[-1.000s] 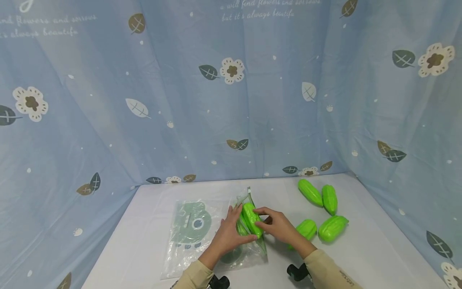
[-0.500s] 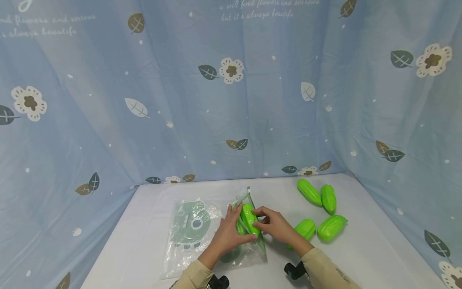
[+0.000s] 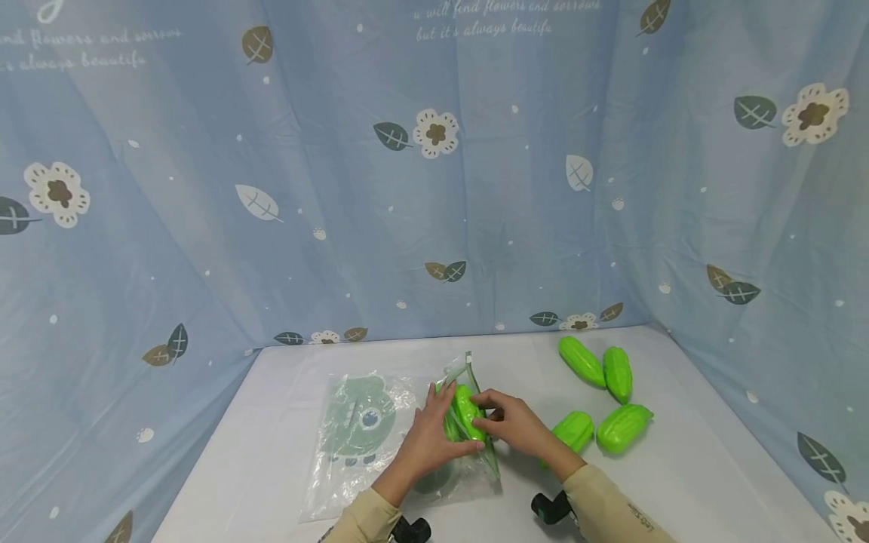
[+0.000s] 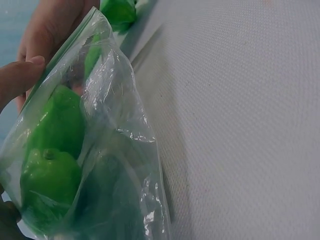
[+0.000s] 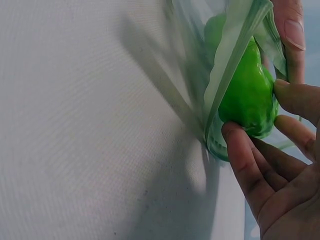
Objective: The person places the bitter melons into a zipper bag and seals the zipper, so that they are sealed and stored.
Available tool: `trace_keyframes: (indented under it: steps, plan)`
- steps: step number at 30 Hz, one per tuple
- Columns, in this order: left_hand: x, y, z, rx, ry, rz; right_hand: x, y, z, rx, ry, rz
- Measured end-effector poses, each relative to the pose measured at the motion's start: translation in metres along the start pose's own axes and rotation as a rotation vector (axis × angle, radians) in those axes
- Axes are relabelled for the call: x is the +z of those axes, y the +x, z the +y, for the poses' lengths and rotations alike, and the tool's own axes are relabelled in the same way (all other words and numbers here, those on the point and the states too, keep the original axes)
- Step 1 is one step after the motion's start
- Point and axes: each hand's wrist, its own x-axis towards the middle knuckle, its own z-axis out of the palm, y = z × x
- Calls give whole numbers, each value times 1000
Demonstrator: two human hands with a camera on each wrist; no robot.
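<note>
A clear zip bag (image 3: 363, 418) with a green printed figure lies on the table, its green-edged mouth raised at the right. My left hand (image 3: 431, 437) holds that mouth, fingers and thumb spread along it. My right hand (image 3: 512, 422) pinches a bright green, ridged bitter melon (image 3: 467, 407) that is partly inside the mouth. In the right wrist view, my fingertips touch the bitter melon (image 5: 247, 95) near its end. Through the plastic in the left wrist view, green bitter melons (image 4: 50, 185) show inside the bag. My left hand hides part of the bag.
Two more bitter melons (image 3: 581, 362) lie at the back right of the white table (image 3: 224, 483). Another pair of bitter melons (image 3: 624, 428) lies nearer, close to my right forearm, which partly covers one. A blue patterned curtain (image 3: 434, 211) stands behind and along the sides.
My right hand has shifted slightly left, and the bitter melon has slid a little deeper into the bag mouth. My left hand has stayed in place.
</note>
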Motion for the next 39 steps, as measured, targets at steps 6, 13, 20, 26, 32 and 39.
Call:
trace_keyframes:
  steps: [6,13,20,26,32,39]
  plan:
    - [-1,0,0,-5,2,0,2,1,1,10,8,-6]
    - [-1,0,1,-14,6,21,4,2,-1,31,9,-6]
    - [-2,-1,2,4,-4,31,4,1,2,-6,-23,-24]
    - [-2,-1,0,14,0,34,5,2,2,-18,-44,-24]
    - [-3,-1,1,19,-5,26,5,3,1,-44,-56,-16]
    - [-4,-1,2,31,1,24,7,5,2,-81,-79,-2]
